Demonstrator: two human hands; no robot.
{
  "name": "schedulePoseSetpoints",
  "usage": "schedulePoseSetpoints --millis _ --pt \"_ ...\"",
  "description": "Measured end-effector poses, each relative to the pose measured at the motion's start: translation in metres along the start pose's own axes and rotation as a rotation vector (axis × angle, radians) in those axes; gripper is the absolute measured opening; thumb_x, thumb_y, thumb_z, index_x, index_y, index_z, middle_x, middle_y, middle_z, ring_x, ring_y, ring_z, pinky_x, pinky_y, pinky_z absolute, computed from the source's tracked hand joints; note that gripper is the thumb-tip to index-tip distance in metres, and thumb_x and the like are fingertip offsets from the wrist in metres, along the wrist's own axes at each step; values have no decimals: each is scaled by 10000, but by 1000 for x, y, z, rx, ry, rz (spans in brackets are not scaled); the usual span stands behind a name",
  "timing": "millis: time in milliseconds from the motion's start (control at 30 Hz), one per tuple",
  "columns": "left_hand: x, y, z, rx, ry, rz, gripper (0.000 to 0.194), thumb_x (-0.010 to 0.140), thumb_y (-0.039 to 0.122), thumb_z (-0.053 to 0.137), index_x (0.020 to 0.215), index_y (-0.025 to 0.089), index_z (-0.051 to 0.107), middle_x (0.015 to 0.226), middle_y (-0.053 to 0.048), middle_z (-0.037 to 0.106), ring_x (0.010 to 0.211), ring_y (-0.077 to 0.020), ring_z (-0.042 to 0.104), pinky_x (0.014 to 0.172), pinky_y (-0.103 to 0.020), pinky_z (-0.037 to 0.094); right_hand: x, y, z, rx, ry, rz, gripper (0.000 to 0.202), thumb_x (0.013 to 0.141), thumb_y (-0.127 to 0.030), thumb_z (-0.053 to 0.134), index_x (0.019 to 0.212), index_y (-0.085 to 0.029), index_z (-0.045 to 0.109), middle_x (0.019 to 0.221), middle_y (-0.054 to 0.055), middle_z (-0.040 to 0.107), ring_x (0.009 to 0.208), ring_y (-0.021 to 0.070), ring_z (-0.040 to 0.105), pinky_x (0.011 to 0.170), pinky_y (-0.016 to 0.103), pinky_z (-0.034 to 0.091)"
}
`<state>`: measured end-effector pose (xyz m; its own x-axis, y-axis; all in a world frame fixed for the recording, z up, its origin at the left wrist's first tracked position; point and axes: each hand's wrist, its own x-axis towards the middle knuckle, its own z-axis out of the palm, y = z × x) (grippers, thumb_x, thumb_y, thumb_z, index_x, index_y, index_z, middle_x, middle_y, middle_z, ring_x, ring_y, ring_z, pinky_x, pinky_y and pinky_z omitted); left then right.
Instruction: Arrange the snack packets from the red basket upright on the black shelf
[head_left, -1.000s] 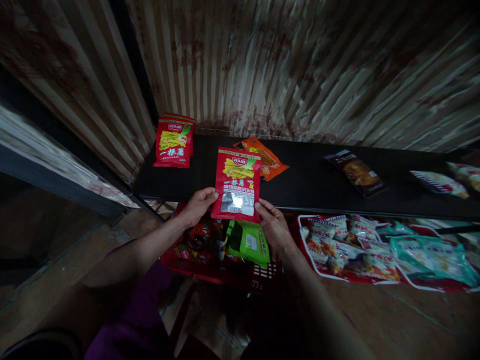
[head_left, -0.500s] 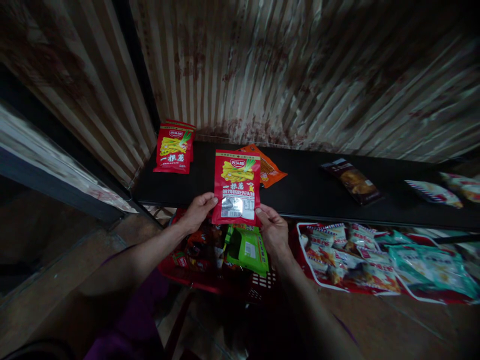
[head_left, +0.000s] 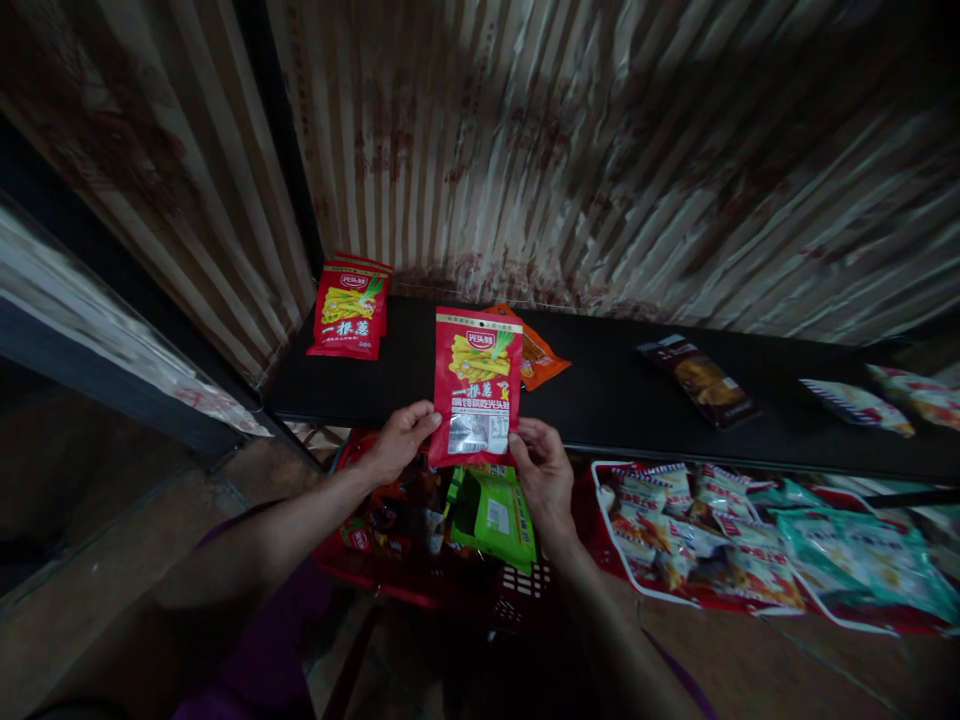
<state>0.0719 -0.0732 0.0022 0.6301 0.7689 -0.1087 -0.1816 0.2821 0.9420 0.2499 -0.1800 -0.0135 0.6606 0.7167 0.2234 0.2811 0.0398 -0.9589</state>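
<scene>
- The red packet (head_left: 480, 375) is up in the air, above the red basket (head_left: 525, 580).
- My left hand (head_left: 401, 440) and right hand (head_left: 545, 480), apart, pinch its lower sides.
- Behind it, an orange packet (head_left: 545, 362) (partly hidden from me) lies on the black shelf (head_left: 600, 375).

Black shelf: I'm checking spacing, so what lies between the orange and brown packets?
The head view shows only black shelf between orange packet and brown packet.

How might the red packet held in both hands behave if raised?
The red packet is probably fairly stiff: it looks flat, though left hand and right hand pinch only its lower sides. Likely light, since it looks thin. Its shine suggests slipperiness.
</scene>
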Motion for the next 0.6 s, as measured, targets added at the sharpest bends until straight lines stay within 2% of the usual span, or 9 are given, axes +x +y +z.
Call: schedulePoseSetpoints --millis 100,200,300,433,500,600 --pt "-4 3 2 145 -1 60 401 741 548 612 709 163 502 660 43 462 613 -90 406 578 -207 347 -1 -1 -1 -288 47 -206 172 818 -325 585 939 -217 641 899 41 592 799 164 569 703 298 485" --pt "-8 6 5 271 10 118 400 786 554 543 683 174 471 642 50 414 603 -89 370 559 -207 321 -4 -4 -2 -415 42 -308 168 854 -288 532 942 -225 660 871 44 582 756 162 562 680 303 485" --pt "-13 8 9 341 20 158 382 818 535 495 682 179 461 643 50 406 609 -94 372 562 -209 326 -6 -8 -1 -450 -1 -353 213 876 -275 497 1012 -226 654 907 58 628 793 176 591 725 325 499" --pt "-21 9 16 455 39 250 316 864 444 459 699 177 494 649 43 451 626 -100 418 584 -209 354 -9 -13 1 -491 -90 -428 304 907 -309 458 1149 -231 624 1048 81 666 971 217 600 877 398 475" --pt "-26 10 19 544 42 334 282 888 374 442 695 179 508 651 35 491 624 -100 450 592 -210 371 -13 -16 1 -477 -164 -426 364 922 -338 430 1240 -236 574 1158 89 644 1075 229 577 947 426 445" --pt "-34 12 25 691 62 525 249 909 267 431 700 182 537 715 -2 594 683 -114 531 658 -229 425 -19 -17 0 -385 -313 -376 471 927 -398 403 1373 -251 441 1359 80 528 1257 239 470 1053 451 368"
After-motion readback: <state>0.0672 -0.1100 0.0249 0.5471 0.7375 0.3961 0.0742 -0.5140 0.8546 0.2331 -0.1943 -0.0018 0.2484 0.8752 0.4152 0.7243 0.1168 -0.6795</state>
